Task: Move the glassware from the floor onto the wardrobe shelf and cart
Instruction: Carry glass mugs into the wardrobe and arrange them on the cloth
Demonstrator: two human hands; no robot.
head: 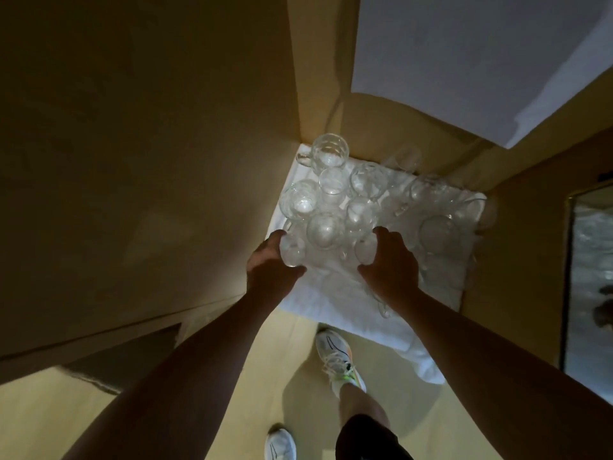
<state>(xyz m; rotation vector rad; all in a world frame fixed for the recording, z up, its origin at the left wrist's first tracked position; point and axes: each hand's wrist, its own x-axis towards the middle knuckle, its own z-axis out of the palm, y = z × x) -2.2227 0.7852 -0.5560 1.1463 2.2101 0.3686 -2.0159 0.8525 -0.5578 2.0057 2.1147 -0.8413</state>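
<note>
Several clear glasses and mugs point(328, 197) stand close together on a white towel point(331, 293) spread on the floor. My left hand point(270, 265) grips a small clear glass point(292, 252) at the near left of the group. My right hand point(389, 263) curls round another clear glass point(365, 252) at the near middle. A handled mug point(328, 151) stands at the far end by the corner. More glasses point(438, 224) sit on the towel's right side, partly behind my right arm.
A tall wooden panel point(149, 144) rises on the left, right beside the towel. A white bed sheet point(481, 54) hangs at the upper right. A mirror point(590, 277) leans at the right edge. My feet in white shoes point(338, 356) stand on the wooden floor.
</note>
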